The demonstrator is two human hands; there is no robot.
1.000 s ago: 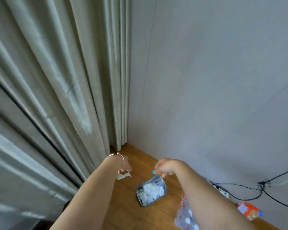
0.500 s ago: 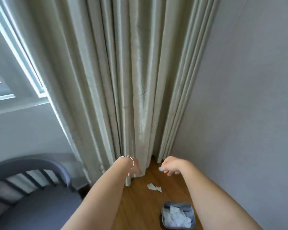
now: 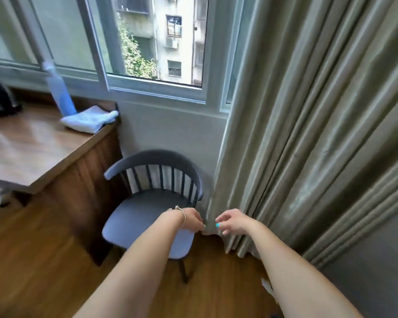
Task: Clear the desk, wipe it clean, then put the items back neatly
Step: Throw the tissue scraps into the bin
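Cloth [image 3: 89,120] lay at ten o'clock on the desk [image 3: 32,148]; left hand [image 3: 191,219] nearer, right hand [image 3: 233,221] alongside, both loosely curled, empty.

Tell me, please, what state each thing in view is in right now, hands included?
window: slid open.
curtain: drawn aside, bunched, hanging to the floor.
white cloth: folded, lying on the desk corner.
spray bottle: upright on the desk, blurred.
chair: upright, seat bare.
left hand: holding nothing, fingers loosely curled.
right hand: holding nothing, fingers relaxed.
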